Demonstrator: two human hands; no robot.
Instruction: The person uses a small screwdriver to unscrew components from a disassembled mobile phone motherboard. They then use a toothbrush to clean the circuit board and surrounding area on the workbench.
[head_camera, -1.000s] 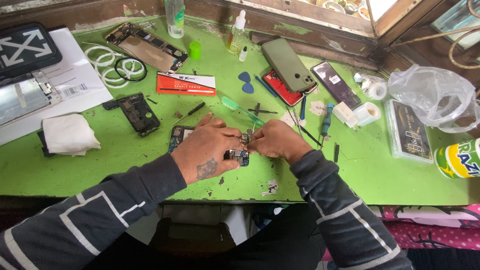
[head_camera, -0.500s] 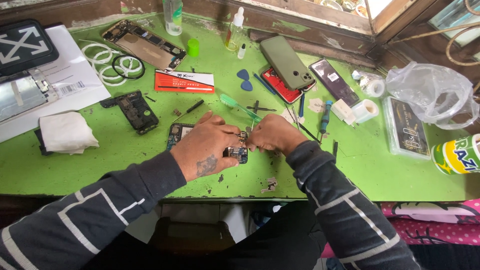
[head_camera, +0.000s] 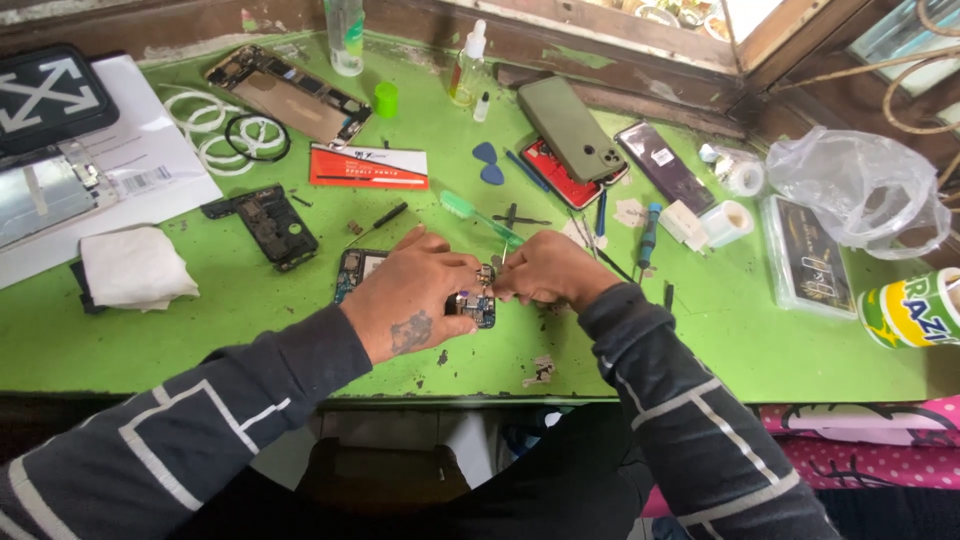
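Observation:
My left hand (head_camera: 412, 295) and my right hand (head_camera: 548, 270) meet over the middle of a green workbench (head_camera: 180, 340). Between their fingertips sits a small dark phone circuit board (head_camera: 477, 305), and both hands pinch it. A thin metal tool (head_camera: 501, 256) pokes up from the fingers of my right hand. Just left of my left hand, partly hidden under it, lies a blue-edged phone part (head_camera: 355, 270).
An opened phone frame (head_camera: 287, 93), white and black rings (head_camera: 235, 130), a red packet (head_camera: 368, 167), a dark board (head_camera: 275, 225) and a white cloth (head_camera: 135, 268) lie left. A green phone (head_camera: 570, 128), a green toothbrush (head_camera: 480, 217), tape rolls (head_camera: 727, 222) and a plastic bag (head_camera: 860, 190) lie right.
Both hands stay on the small board at the same spot. The view has shifted slightly; nothing else has moved.

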